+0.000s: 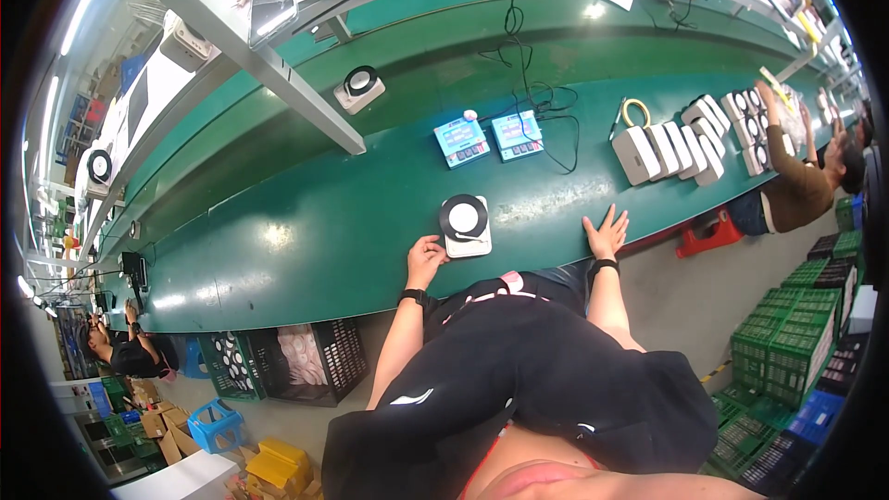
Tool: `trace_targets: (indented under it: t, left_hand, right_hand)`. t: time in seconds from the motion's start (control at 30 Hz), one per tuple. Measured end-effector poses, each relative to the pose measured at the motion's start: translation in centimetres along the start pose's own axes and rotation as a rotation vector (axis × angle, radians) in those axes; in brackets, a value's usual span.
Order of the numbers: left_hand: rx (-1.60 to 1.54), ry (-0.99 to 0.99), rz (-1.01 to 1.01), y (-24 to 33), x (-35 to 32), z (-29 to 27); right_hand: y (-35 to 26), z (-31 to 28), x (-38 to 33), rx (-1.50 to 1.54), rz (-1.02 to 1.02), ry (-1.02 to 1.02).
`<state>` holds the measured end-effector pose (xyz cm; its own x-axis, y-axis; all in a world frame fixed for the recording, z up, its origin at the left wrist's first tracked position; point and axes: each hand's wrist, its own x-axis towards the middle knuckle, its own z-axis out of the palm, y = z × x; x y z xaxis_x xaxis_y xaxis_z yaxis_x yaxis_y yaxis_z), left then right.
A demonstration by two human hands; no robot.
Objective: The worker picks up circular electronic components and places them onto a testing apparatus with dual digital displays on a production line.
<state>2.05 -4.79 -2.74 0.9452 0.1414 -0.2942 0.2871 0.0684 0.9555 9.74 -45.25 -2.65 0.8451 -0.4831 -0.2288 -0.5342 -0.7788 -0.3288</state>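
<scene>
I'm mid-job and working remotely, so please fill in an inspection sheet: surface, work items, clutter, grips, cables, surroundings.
Surface: green bench, with glare patches.
Work items: white unit with black disc, near the front edge.
Clutter: two blue boxes behind it; row of white units and a yellow ring to the right.
Grips: left grip at the unit's lower-left, contact unclear; right grip spread open on the bench, holding nothing.
Cables: black cables, looping loosely around the blue boxes.
Surroundings: co-worker at right, another at left; stacked green crates; blue stool.
</scene>
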Motion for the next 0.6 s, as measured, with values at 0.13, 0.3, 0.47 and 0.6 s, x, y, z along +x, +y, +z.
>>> trace_targets:
  t: [0.13,0.3,0.47,0.6]
  left_hand:
    - [0.026,0.020,-0.018,0.0,-0.1,0.0]
    - [-0.059,0.066,-0.125,0.6,-0.2,0.3]
    - [0.022,0.040,-0.155,2.1,0.6,1.8]
    - [0.057,0.104,-0.041,2.2,3.1,2.6]
  right_hand:
    - [-0.1,0.0,-0.1,0.000,-0.001,-0.004]
    - [0.2,0.0,-0.2,-0.008,0.001,-0.002]
    - [0.4,0.1,0.2,0.006,-0.001,0.003]
    - [0.3,0.0,0.6,0.013,-0.047,0.025]
